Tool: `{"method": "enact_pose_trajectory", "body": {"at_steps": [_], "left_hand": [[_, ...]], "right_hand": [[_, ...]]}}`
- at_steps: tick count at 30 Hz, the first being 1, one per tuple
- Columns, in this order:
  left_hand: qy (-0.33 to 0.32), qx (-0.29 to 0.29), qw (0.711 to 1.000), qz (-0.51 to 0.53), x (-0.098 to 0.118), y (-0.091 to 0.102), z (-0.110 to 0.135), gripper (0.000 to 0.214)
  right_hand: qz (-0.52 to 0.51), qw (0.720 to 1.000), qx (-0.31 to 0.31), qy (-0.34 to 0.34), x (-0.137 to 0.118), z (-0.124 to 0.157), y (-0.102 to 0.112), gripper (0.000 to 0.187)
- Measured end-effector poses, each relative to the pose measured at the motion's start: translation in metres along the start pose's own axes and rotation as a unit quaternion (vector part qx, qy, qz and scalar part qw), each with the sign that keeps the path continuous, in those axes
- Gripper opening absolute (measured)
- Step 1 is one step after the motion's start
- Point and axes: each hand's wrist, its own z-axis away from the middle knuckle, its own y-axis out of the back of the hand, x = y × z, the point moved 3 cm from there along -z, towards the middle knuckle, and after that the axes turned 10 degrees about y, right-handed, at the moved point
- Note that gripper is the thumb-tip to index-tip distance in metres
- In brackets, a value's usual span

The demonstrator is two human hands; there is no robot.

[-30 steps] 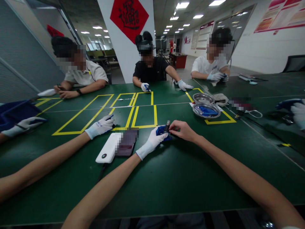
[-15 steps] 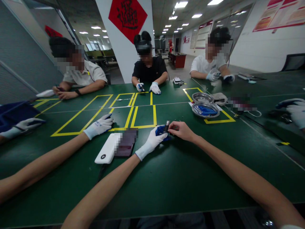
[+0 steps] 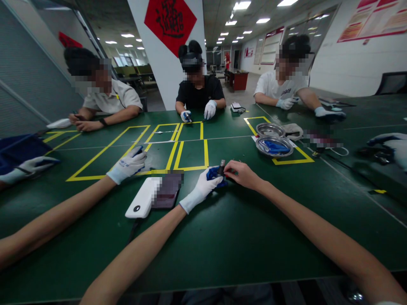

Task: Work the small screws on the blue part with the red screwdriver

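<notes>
My left hand (image 3: pixel 203 187) wears a white glove with blue palm coating and is closed around a small dark cylindrical part (image 3: pixel 221 166) that stands upright on the green table (image 3: pixel 222 237). My bare right hand (image 3: pixel 242 173) pinches at the top side of the same part with thumb and fingers. Both hands meet just in front of the yellow taped boxes (image 3: pixel 190 154).
A white power bank (image 3: pixel 142 198) and a dark phone lie left of my hands. Two metal dishes (image 3: pixel 274 146) sit at the right. A neighbour's gloved hand (image 3: pixel 129 165) rests on my left. Three people sit across the table; another gloved hand (image 3: pixel 391 142) is at far right.
My hands stay on the small part, almost still. The neighbour's gloved hand has lifted a little. The person opposite drew both hands in; the person at the back right reached an arm out.
</notes>
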Motion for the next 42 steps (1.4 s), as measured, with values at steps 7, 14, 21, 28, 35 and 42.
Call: {"method": "enact_pose_trajectory", "body": {"at_steps": [7, 14, 21, 28, 35, 42], "left_hand": [[-0.001, 0.003, 1.0, 0.028, 0.005, -0.003, 0.002, 0.051], [0.009, 0.008, 0.999, 0.034, 0.005, -0.003, 0.002, 0.052], [0.023, 0.013, 0.997, 0.068, 0.003, -0.002, 0.001, 0.05], [0.021, 0.03, 0.997, 0.065, 0.006, -0.001, 0.002, 0.05], [-0.009, 0.062, 0.998, 0.025, 0.005, 0.004, -0.002, 0.05], [-0.085, 0.135, 0.984, -0.078, 0.013, 0.022, -0.006, 0.044]], "right_hand": [[0.03, 0.999, 0.014, 0.009, -0.002, 0.003, -0.005, 0.008], [0.052, 0.998, 0.04, 0.024, -0.002, 0.006, -0.01, 0.013], [0.0, 0.994, 0.105, 0.011, -0.002, 0.009, -0.013, 0.017], [-0.008, 0.998, 0.059, 0.01, -0.006, 0.005, -0.008, 0.02], [0.049, 0.986, -0.054, -0.151, 0.013, 0.004, 0.019, 0.037], [0.041, 0.97, -0.108, -0.215, 0.029, 0.012, 0.02, 0.037]]}}
